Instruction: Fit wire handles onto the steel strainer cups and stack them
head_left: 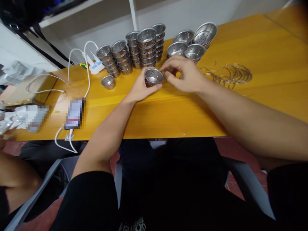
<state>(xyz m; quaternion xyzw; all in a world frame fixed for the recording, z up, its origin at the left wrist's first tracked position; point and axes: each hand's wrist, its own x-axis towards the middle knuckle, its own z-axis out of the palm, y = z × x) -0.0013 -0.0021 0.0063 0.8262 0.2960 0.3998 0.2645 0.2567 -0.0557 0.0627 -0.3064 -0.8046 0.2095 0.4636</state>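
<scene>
My left hand (139, 88) grips a small perforated metal cup (153, 77) from below and behind, just above the yellow table (168, 109). My right hand (185, 72) is closed in a pinch at the cup's right rim, fingertips touching it; what it pinches is too small to make out. Behind the hands stand several stacks of the same metal cups (144, 48). A pile of thin wire rings (231, 74) lies to the right of my right hand.
A single loose cup (108, 82) sits left of my hands. Wider perforated bowls (192, 43) stand at the back right. A phone (74, 114) on a white cable (72, 64) lies at the left. Another person's arm (16, 179) shows at bottom left.
</scene>
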